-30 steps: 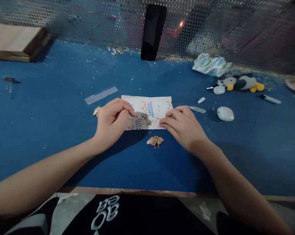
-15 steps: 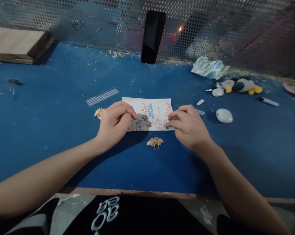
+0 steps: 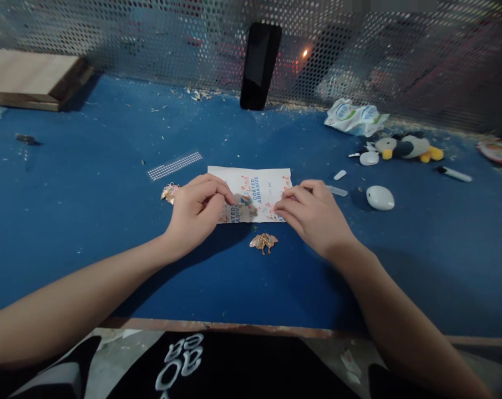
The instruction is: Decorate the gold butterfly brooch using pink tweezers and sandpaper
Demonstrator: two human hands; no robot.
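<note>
A sheet of sandpaper (image 3: 271, 191) lies back side up, printed "COATED ABRASIVE" in blue. My left hand (image 3: 198, 213) rests over its left end, thumb and fingers curled together; whatever they may hold is hidden. Over the right end, my right hand (image 3: 317, 216) is closed with its fingertips bunched low over the paper, and I cannot make out anything in them. Small coloured bits (image 3: 246, 202) show on the sheet between the hands. Just below the paper is a gold butterfly ornament (image 3: 264, 242). Another gold ornament (image 3: 168, 192) is partly covered by my left hand.
A strip of small rhinestones (image 3: 175, 166) lies behind my left hand. To the right are a white case (image 3: 380, 198), a plush duck (image 3: 409, 147), a marker (image 3: 454, 174) and a wipes packet (image 3: 356, 117). A phone (image 3: 260, 66) leans against the mesh; wooden boards (image 3: 26, 77) sit far left.
My right hand has moved slightly left over the sandpaper, and its fingertips have come closer together. The left hand has barely shifted. The view has tilted a little.
</note>
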